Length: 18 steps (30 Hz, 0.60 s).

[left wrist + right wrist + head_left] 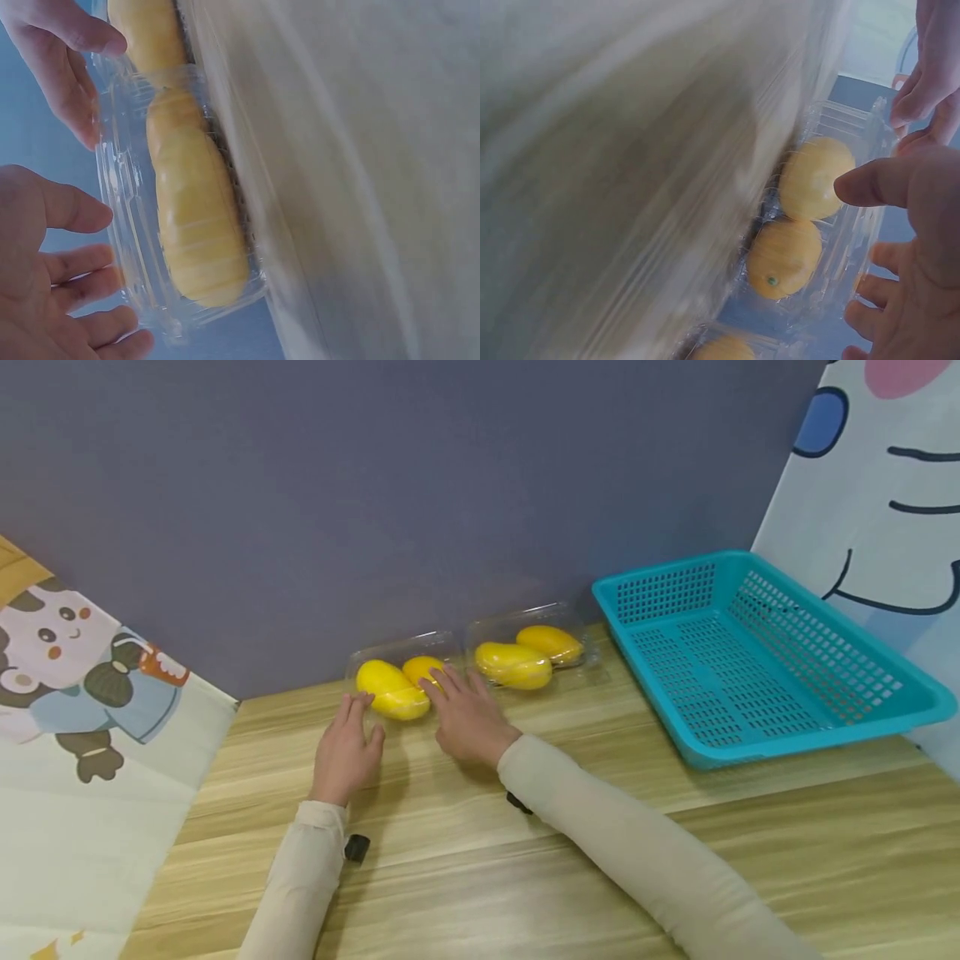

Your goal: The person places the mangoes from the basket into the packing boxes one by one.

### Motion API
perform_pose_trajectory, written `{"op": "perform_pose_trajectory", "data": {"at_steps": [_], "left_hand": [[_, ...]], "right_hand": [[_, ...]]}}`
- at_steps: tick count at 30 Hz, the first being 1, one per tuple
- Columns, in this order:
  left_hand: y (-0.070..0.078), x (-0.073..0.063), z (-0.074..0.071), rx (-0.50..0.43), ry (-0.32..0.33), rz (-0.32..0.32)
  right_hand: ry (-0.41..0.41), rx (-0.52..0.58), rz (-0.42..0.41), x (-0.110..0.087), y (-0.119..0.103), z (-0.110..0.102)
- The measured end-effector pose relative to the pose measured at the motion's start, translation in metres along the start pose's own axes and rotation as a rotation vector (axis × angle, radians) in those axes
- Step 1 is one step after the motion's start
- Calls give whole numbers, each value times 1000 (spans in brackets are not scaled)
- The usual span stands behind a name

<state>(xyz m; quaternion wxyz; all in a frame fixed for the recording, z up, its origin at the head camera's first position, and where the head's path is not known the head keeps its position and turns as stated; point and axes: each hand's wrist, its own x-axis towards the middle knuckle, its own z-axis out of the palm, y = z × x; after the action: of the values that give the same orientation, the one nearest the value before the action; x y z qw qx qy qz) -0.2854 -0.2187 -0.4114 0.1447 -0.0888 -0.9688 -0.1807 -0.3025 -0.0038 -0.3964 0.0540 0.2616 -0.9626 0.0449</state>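
Two yellow mangoes (390, 691) lie in a clear plastic box (401, 646) against the back wall. My left hand (345, 752) is at the box's left front corner, its fingers loosely extended. From the other side, my right hand (468, 718) reaches to the box's right edge with fingers spread, its fingertips overlapping the smaller mango (423, 670). In the left wrist view the left fingers (90, 289) are right at the clear plastic wall. The right wrist view shows the right thumb (866, 184) extended over the box.
A second clear box (558, 612) with two mangoes (513, 666) stands just right of the first. A turquoise perforated basket (712, 685) sits on the wooden table (450, 893) at the right. A grey wall (412, 502) closes off the back, with cartoon-printed panels on both sides.
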Motion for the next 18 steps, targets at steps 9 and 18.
{"op": "perform_pose_trajectory", "data": {"at_steps": [9, 18], "left_hand": [[0, 5, 5, -82, -66, 17], [4, 4, 0, -103, -78, 91]], "right_hand": [[-80, 21, 13, 0, 7, 1], [-25, 105, 3, -30, 19, -14]]}}
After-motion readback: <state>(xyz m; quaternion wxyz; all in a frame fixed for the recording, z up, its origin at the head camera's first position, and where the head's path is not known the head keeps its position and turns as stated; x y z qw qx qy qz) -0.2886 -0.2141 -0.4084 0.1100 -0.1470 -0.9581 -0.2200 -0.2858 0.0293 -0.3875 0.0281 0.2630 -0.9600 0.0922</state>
